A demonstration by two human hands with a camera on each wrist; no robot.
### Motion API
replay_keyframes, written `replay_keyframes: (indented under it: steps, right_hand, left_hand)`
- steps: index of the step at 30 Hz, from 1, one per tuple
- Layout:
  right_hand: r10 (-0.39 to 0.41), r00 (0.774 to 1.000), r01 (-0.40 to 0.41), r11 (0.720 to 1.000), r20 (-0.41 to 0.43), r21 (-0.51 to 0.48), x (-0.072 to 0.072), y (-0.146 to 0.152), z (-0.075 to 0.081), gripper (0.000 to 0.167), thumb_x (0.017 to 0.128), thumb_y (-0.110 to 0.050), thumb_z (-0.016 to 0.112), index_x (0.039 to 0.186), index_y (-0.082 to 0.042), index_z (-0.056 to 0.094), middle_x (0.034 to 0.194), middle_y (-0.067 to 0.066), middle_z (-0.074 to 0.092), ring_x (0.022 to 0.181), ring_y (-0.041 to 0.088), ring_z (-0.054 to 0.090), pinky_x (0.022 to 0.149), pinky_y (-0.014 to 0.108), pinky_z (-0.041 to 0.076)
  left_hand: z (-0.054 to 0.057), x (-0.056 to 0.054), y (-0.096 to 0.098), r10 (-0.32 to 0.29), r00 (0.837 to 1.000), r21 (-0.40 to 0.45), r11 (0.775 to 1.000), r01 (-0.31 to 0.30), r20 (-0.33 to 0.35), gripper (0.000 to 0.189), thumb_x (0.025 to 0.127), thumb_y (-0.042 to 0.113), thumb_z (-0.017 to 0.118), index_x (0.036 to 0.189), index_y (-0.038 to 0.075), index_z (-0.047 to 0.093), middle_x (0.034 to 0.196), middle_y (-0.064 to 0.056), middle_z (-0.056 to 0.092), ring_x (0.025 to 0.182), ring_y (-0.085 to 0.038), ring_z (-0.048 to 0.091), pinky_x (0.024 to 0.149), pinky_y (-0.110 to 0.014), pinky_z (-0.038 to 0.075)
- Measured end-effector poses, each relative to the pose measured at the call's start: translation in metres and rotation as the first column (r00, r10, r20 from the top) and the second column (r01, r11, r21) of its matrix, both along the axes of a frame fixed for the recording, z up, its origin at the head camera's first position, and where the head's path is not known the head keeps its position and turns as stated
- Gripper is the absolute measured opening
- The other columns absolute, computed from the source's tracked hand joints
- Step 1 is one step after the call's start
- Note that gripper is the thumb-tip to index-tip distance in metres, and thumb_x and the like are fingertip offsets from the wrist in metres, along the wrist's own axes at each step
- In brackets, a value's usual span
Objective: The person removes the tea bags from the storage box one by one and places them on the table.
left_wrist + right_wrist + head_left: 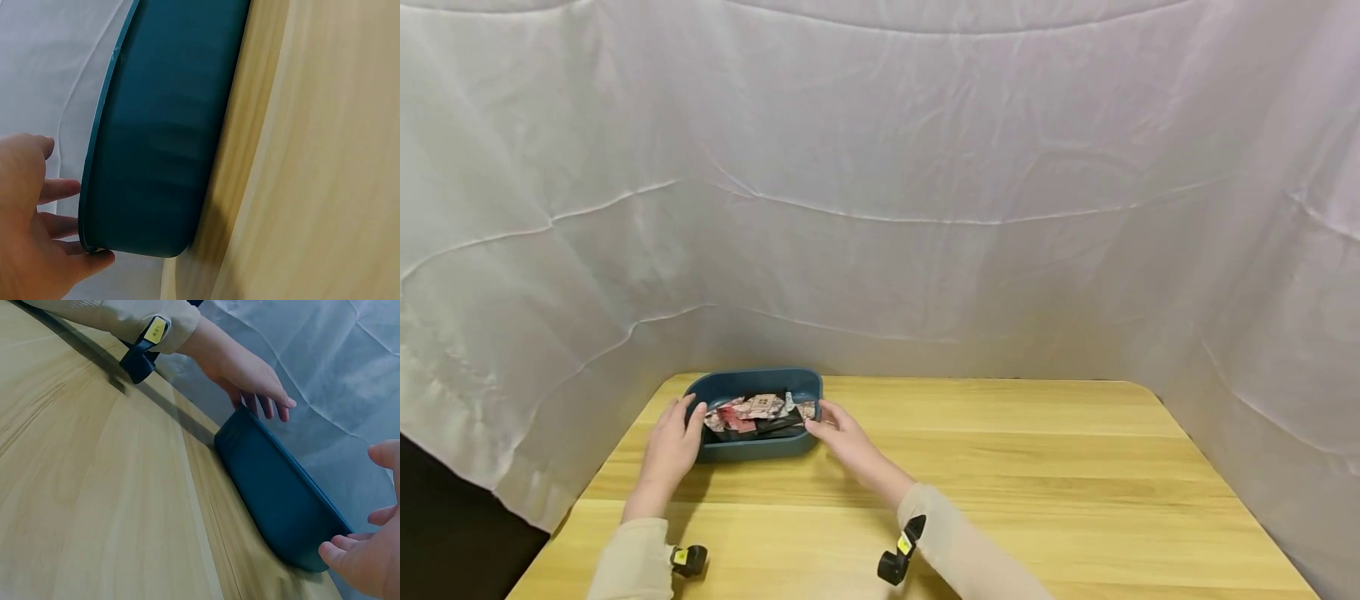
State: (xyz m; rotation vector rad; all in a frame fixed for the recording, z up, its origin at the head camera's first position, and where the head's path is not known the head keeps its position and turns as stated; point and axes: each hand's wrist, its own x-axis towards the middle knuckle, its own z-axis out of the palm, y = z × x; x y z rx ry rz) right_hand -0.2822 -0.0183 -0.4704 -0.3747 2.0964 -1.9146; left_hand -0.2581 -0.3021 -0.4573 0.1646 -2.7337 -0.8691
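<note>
A dark teal plastic bin (752, 450) is at the table's back left corner, its long side toward me. Inside lie several crumpled, flat scraps (760, 407), pink, red, white and black; what they are I cannot tell. My left hand (673, 442) grips the bin's left end, its thumb and fingers at the rim. At the right end my right hand (846, 433) holds the bin, thumb at the near corner and fingers farther back. In the right wrist view both hands flank the bin (275, 494). Whether its base rests fully on the table is unclear.
The wooden table (1037, 467) extends to the right and toward me. A pale grey curtain (925, 250) hangs behind the table and along both sides. Small black cameras sit on both wrists, one on the left sleeve (632, 562) and one on the right sleeve (962, 542).
</note>
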Motion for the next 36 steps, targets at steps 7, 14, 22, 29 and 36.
replay_keyframes:
  steps: [7, 14, 22, 29, 36]
  right_hand:
    - [-0.024, 1.000, 0.024, 1.000, -0.001, -0.003, 0.005, 0.020, 0.003, 0.068, 0.097, -0.032, 0.059, 0.152, -0.004, 0.032, 0.153, 0.025, 0.035, 0.139, 0.042, 0.040, 0.108, 0.057, 0.040]
    - [-0.038, 0.999, 0.039, 0.999, -0.020, 0.023, 0.009, 0.042, 0.003, 0.067, 0.098, -0.033, 0.057, 0.152, -0.004, 0.030, 0.154, 0.027, 0.032, 0.139, 0.045, 0.038, 0.109, 0.058, 0.038]
    - [-0.061, 0.997, 0.063, 0.997, -0.052, 0.038, 0.017, 0.060, 0.003, 0.066, 0.099, -0.030, 0.056, 0.152, -0.002, 0.030, 0.153, 0.029, 0.032, 0.139, 0.047, 0.035, 0.111, 0.058, 0.035]
    - [-0.055, 0.997, 0.057, 0.998, -0.061, 0.031, 0.018, 0.068, 0.001, 0.066, 0.099, -0.031, 0.055, 0.152, -0.002, 0.029, 0.154, 0.027, 0.032, 0.140, 0.047, 0.035, 0.111, 0.057, 0.037]
    - [-0.049, 0.997, 0.051, 0.998, -0.058, 0.026, 0.014, 0.072, 0.000, 0.064, 0.100, -0.028, 0.054, 0.152, -0.001, 0.028, 0.153, 0.027, 0.033, 0.139, 0.046, 0.037, 0.109, 0.057, 0.040]
  left_hand:
    - [0.001, -0.004, 0.018, -0.047, 0.999, -0.001, 0.999, 0.047, -0.016, 0.063, 0.105, 0.044, 0.031, 0.148, -0.002, 0.035, 0.153, -0.037, 0.023, 0.139, -0.056, 0.026, 0.115, -0.064, 0.021]
    - [0.002, -0.005, 0.038, -0.093, 0.995, -0.023, 0.995, 0.092, -0.025, 0.059, 0.105, 0.041, 0.035, 0.148, -0.001, 0.037, 0.153, -0.036, 0.025, 0.139, -0.054, 0.028, 0.115, -0.063, 0.024]
    - [0.000, -0.006, 0.055, -0.129, 0.991, -0.046, 0.991, 0.127, -0.035, 0.068, 0.104, 0.051, 0.031, 0.147, 0.000, 0.038, 0.152, -0.035, 0.028, 0.139, -0.053, 0.030, 0.113, -0.064, 0.026]
    - [-0.003, -0.016, 0.054, -0.126, 0.990, -0.113, 0.987, 0.118, -0.070, 0.059, 0.104, 0.042, 0.039, 0.146, 0.001, 0.041, 0.148, -0.032, 0.038, 0.134, -0.052, 0.039, 0.110, -0.063, 0.033]
    - [-0.006, -0.033, 0.040, -0.133, 0.985, -0.219, 0.970, 0.106, -0.112, 0.054, 0.102, 0.036, 0.049, 0.141, -0.001, 0.047, 0.140, -0.030, 0.048, 0.126, -0.049, 0.048, 0.103, -0.062, 0.040]
